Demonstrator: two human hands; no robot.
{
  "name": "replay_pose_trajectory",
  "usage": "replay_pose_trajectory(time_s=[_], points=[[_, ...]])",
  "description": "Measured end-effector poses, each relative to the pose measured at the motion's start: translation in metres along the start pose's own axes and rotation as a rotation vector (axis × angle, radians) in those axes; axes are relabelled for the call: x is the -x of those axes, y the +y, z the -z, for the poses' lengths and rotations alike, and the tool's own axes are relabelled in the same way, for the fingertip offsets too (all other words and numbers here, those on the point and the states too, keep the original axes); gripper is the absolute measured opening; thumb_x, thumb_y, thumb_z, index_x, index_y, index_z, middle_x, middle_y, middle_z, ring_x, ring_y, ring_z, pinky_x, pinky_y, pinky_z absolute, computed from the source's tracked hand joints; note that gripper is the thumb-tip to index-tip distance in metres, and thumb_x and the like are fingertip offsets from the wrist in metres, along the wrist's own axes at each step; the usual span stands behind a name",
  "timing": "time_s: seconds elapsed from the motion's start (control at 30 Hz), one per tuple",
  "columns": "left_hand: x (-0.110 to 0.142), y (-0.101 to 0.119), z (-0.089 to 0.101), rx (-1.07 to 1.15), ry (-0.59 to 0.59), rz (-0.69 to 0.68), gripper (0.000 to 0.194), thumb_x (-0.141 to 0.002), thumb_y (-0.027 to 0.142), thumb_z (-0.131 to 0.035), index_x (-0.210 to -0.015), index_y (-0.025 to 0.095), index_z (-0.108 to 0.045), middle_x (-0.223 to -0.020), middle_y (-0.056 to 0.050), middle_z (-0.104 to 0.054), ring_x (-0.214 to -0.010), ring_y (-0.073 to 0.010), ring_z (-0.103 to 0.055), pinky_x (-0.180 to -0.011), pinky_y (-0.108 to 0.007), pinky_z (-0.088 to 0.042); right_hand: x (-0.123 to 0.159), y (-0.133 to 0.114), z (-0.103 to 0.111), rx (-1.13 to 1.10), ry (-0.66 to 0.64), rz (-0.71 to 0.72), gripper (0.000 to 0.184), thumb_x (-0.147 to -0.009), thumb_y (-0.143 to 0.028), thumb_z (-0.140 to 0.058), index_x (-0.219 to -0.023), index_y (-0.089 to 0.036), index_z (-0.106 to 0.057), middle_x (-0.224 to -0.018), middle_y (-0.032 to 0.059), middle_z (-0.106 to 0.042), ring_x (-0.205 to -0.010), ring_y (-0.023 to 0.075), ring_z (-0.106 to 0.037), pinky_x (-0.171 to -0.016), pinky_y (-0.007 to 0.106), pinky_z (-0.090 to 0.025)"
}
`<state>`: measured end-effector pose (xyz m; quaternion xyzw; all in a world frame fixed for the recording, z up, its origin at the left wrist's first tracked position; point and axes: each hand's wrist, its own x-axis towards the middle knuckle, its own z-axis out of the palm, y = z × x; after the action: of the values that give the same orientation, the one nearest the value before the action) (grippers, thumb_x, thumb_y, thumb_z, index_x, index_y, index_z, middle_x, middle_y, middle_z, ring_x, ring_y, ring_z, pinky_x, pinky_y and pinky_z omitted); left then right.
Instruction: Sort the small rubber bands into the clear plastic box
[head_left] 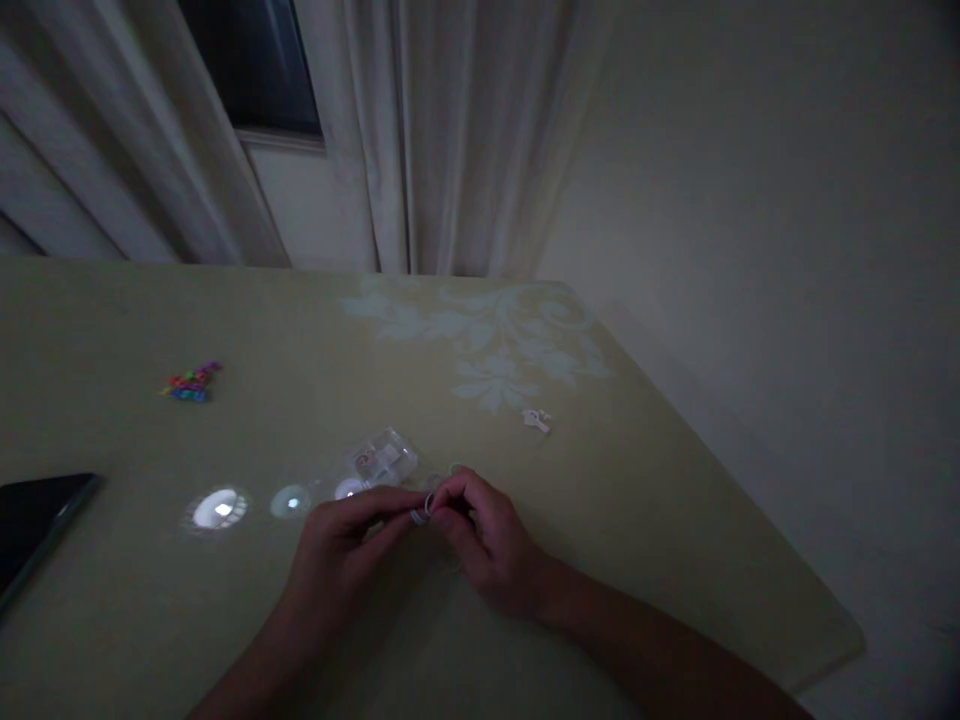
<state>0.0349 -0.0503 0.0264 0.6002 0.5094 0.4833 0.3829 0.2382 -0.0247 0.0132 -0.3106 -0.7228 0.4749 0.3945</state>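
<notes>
Near the middle of the table, my left hand (352, 535) and my right hand (484, 540) meet at the fingertips. Both are closed in a pinch on a thin pale cord (428, 503), which shows a small loop between them. Faint strands of it seem to show above and below my right fingers. Just behind my left hand lies a small clear plastic box (386, 456) with little items inside, too dim to name. Fingers hide part of what is held.
A small pile of brightly coloured pieces (191, 382) lies at the left. A dark flat device (45, 525) rests at the left edge. Right of centre is a small white piece (538, 420). The table (675, 560) meets a wall (787, 250); curtains (465, 140) hang behind.
</notes>
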Motion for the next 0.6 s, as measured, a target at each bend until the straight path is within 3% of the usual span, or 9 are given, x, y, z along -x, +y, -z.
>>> replay_pose_trajectory(time_s=[0.13, 0.23, 0.4, 0.5, 0.6], points=[[-0.002, 0.0, -0.001, 0.031, 0.0, -0.097, 0.024, -0.087, 0.019, -0.075, -0.103, 0.033, -0.086, -0.099, -0.001, -0.086, -0.087, -0.0197, -0.081, -0.077, -0.025, -0.064, 0.0, -0.001, 0.001, 0.022, -0.012, -0.009, 0.009, -0.106, -0.03, -0.056, -0.105, -0.021, -0.06, -0.089, 0.0011, -0.062, -0.077, 0.0142, -0.056, -0.071, 0.026, -0.045], [-0.002, 0.001, -0.001, 0.032, -0.012, -0.128, 0.021, -0.089, 0.019, -0.072, -0.099, 0.032, -0.086, -0.098, -0.001, -0.085, -0.09, -0.0189, -0.08, -0.081, -0.025, -0.063, 0.0, -0.002, 0.002, 0.021, 0.003, -0.02, 0.013, -0.106, -0.033, -0.058, -0.105, -0.021, -0.062, -0.088, 0.001, -0.062, -0.075, 0.014, -0.056, -0.069, 0.026, -0.044], [0.001, 0.003, 0.0, 0.015, 0.137, 0.02, 0.011, -0.091, 0.029, -0.074, -0.098, 0.026, -0.081, -0.092, -0.002, -0.084, -0.078, -0.0182, -0.079, -0.071, -0.024, -0.064, -0.002, 0.001, 0.002, 0.147, 0.018, -0.036, 0.013, -0.106, -0.029, -0.057, -0.11, -0.021, -0.066, -0.093, 0.0026, -0.065, -0.081, 0.0152, -0.06, -0.074, 0.027, -0.048], [0.0, 0.002, 0.0, 0.041, 0.263, 0.083, 0.016, -0.089, 0.035, -0.077, -0.099, 0.023, -0.078, -0.09, -0.003, -0.083, -0.073, -0.0183, -0.078, -0.068, -0.026, -0.065, -0.004, 0.005, 0.002, 0.346, -0.064, 0.018, 0.014, -0.106, -0.024, -0.057, -0.109, -0.02, -0.07, -0.1, 0.0056, -0.067, -0.092, 0.0185, -0.063, -0.085, 0.032, -0.051], [-0.002, 0.001, 0.001, 0.049, 0.302, 0.111, 0.019, -0.086, 0.037, -0.08, -0.097, 0.023, -0.077, -0.086, -0.002, -0.082, -0.071, -0.018, -0.077, -0.066, -0.026, -0.064, -0.005, 0.009, 0.0, 0.546, -0.155, 0.05, 0.021, -0.105, -0.022, -0.059, -0.123, -0.022, -0.07, -0.115, 0.01, -0.066, -0.105, 0.0233, -0.061, -0.094, 0.038, -0.051]])
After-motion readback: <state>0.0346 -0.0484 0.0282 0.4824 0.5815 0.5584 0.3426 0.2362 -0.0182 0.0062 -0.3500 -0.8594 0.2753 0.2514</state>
